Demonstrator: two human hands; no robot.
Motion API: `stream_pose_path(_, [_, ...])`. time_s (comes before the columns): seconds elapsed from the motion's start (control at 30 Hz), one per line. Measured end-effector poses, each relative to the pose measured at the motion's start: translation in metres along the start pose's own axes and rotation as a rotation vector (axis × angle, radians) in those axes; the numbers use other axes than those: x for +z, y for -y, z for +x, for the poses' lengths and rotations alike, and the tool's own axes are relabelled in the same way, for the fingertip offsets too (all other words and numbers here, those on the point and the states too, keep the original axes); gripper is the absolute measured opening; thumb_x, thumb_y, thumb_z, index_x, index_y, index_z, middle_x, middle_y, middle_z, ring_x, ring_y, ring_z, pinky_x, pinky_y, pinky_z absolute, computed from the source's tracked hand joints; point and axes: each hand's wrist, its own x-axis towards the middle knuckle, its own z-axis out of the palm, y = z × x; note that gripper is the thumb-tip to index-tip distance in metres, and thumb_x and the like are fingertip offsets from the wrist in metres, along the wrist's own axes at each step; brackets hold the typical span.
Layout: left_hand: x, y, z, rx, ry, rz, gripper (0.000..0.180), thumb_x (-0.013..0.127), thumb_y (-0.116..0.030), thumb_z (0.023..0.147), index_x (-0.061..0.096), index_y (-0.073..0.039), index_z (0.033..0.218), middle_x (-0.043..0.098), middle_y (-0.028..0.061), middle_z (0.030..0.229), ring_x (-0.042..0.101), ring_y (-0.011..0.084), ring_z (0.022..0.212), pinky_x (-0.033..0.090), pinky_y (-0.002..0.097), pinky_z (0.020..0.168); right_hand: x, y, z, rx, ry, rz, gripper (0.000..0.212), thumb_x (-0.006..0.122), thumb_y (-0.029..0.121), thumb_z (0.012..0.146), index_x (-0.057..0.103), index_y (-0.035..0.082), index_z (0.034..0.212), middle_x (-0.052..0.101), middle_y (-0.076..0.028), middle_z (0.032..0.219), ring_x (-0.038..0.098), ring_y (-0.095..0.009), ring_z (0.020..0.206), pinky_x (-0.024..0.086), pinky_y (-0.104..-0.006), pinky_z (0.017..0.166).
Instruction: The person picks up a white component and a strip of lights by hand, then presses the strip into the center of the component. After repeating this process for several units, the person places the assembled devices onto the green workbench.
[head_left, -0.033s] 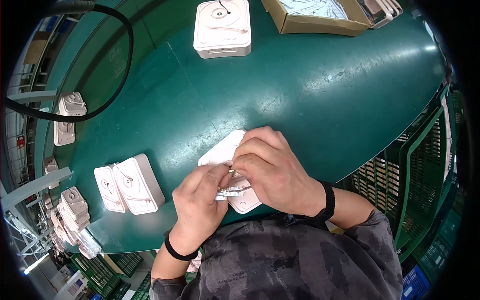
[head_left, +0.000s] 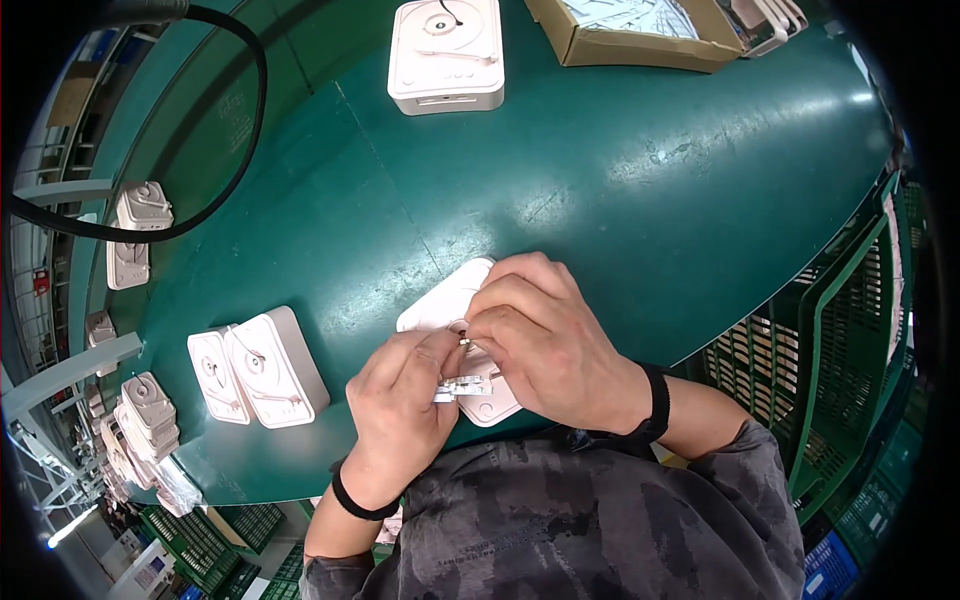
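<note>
A white record-player-shaped unit [head_left: 450, 297] lies tilted on the green table in front of me, partly covered by my hands. Over its round centre, the fingertips of my left hand [head_left: 398, 385] and my right hand [head_left: 540, 335] meet, both closed. Between them is a tiny pale piece [head_left: 464, 342], too small to name. Several thin whitish strips [head_left: 463, 388] stick out of my left hand, below its pinching fingers. My right fingers are bent above the unit's right side and press together at the tiny piece.
Two similar white units [head_left: 268, 372] stand side by side at the left; another unit [head_left: 446, 60] with a dark wire is at the far side. A cardboard box [head_left: 640, 45] of pale strips sits at the back. Green crates [head_left: 835, 330] flank the right edge; a black cable [head_left: 262, 100] loops at upper left.
</note>
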Motion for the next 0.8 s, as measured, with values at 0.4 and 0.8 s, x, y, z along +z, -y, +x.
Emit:
stream_pose_path(0.4, [0.013,0.003,-0.002,0.117,-0.068,0.004,0.038,0.075,0.003,0.065,0.065,0.0,0.102,0.067,0.0134,0.091,0.068,0.0272,0.07,0.055,0.0348,0.057,0.01,0.0,-0.003,-0.006,-0.056,-0.031,0.024,0.073,0.002,0.071,0.062,0.003,0.092,0.063,-0.008,0.101,0.058,-0.031,0.102,0.045,-0.0424,0.084])
stream_pose_path(0.8, [0.013,0.005,-0.002,0.013,-0.083,-0.06,0.024,0.07,0.004,0.082,0.067,0.0,0.105,0.068,0.0129,0.091,0.069,0.0257,0.075,0.055,0.0324,0.062,0.008,0.01,-0.007,0.008,-0.07,-0.114,0.039,0.077,0.012,0.074,0.062,0.002,0.109,0.06,-0.013,0.115,0.056,-0.036,0.109,0.047,-0.0475,0.091])
